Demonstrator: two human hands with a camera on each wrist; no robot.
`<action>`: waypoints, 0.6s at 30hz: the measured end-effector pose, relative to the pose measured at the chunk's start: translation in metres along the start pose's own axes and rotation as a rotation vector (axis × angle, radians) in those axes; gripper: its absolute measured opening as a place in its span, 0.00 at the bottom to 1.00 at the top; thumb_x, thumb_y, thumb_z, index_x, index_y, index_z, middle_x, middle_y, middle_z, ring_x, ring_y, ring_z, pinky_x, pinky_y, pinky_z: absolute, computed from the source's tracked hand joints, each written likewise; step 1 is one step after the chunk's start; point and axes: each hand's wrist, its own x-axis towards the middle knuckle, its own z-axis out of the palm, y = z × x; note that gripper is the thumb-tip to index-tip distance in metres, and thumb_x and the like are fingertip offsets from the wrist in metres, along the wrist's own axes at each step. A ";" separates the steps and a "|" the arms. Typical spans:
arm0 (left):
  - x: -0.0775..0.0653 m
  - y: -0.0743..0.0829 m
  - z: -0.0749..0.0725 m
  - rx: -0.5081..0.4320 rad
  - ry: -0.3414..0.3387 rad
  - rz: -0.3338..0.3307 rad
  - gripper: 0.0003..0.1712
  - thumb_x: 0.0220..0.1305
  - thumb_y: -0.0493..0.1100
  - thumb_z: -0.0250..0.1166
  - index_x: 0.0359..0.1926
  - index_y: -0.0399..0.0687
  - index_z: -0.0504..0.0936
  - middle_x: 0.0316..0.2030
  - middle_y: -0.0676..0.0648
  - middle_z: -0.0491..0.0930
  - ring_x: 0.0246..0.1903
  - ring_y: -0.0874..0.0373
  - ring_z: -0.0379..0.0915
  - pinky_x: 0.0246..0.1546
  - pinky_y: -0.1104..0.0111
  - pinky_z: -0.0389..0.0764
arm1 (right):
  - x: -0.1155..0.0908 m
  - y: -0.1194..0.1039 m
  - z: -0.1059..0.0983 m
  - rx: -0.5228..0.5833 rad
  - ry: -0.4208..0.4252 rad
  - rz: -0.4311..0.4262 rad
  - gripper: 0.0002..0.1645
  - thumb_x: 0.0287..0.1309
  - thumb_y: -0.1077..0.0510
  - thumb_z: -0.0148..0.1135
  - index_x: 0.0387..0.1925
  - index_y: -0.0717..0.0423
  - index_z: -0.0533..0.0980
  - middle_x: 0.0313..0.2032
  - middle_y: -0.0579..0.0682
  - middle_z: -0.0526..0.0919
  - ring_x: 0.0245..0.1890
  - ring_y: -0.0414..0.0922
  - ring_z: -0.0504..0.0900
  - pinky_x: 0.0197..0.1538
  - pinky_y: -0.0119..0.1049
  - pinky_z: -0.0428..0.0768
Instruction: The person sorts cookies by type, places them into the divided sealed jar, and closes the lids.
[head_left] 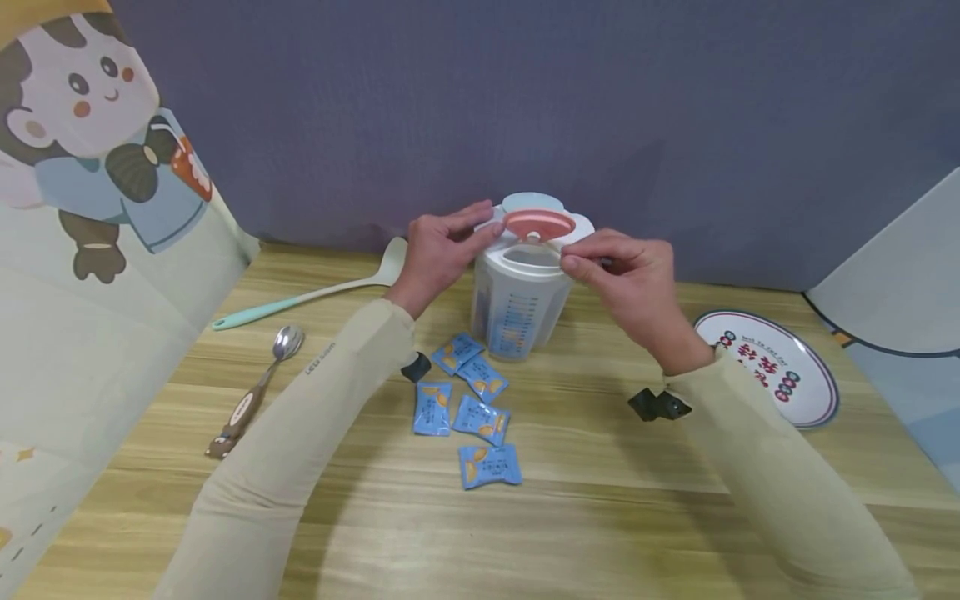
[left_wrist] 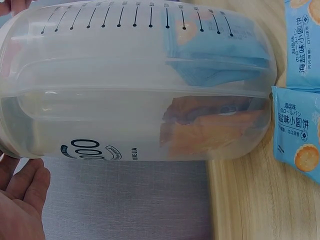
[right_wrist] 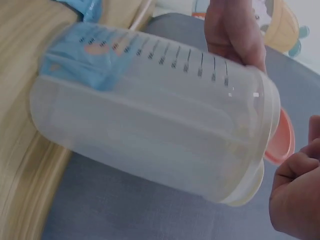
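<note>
A translucent storage canister with measuring marks stands upright on the table. Its white lid carries flip caps; the pink cap is raised above a front opening, and a pale blue cap is behind it. My left hand rests on the lid's left side, fingers extended, thumb beside the pink cap. With thumb and forefinger, my right hand pinches at the lid's right front edge. Inside the canister are a blue biscuit packet and an orange-brown packet, in separate compartments.
Several blue biscuit packets lie before the canister. On the left are a slotted-handle-free white ladle with a green handle and a metal spoon. A printed plate lies right, partly behind my sleeve. A grey-blue panel rises behind.
</note>
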 end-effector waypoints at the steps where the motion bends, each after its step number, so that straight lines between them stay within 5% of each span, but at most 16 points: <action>1: 0.000 0.000 0.000 -0.002 0.000 0.002 0.21 0.55 0.50 0.72 0.48 0.46 0.84 0.49 0.54 0.81 0.49 0.69 0.75 0.47 0.74 0.76 | -0.002 0.000 0.001 -0.003 -0.019 -0.016 0.05 0.51 0.72 0.67 0.32 0.72 0.82 0.31 0.57 0.83 0.27 0.44 0.75 0.27 0.26 0.75; 11: 0.000 -0.002 -0.001 -0.027 0.011 0.023 0.20 0.54 0.47 0.73 0.47 0.43 0.84 0.48 0.51 0.81 0.48 0.66 0.76 0.47 0.67 0.78 | -0.026 0.023 0.015 -0.013 -0.214 -0.130 0.04 0.48 0.72 0.69 0.30 0.69 0.83 0.29 0.56 0.84 0.22 0.40 0.73 0.20 0.27 0.69; 18: 0.000 0.000 0.001 0.008 0.001 0.005 0.21 0.56 0.48 0.71 0.48 0.40 0.83 0.50 0.50 0.80 0.50 0.65 0.75 0.47 0.71 0.77 | -0.049 0.048 0.020 -0.085 -0.328 0.003 0.07 0.46 0.76 0.68 0.30 0.68 0.83 0.28 0.52 0.84 0.20 0.42 0.71 0.19 0.29 0.68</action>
